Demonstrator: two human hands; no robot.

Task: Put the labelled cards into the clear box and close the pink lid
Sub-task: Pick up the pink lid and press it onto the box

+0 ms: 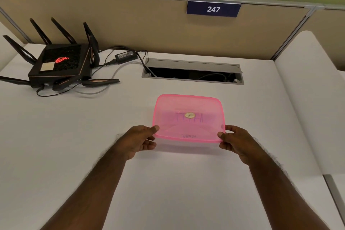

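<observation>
A translucent pink lid (188, 106) covers the clear box at the middle of the white desk (74, 136). The box body under it is almost wholly hidden. Through the lid I can make out a card with handwritten letters (189, 118) inside, and a gold oval sticker (190, 115) sits at the lid's centre. My left hand (139, 141) grips the near left corner, thumb on top of the lid and fingers below. My right hand (236, 141) grips the near right corner the same way.
A black router with several antennas (59, 61), its power brick (126, 55) and loose cables lie at the back left. An open cable hatch (192, 73) is set into the desk behind the box. A beige partition with a "247" sign (213, 9) closes the back.
</observation>
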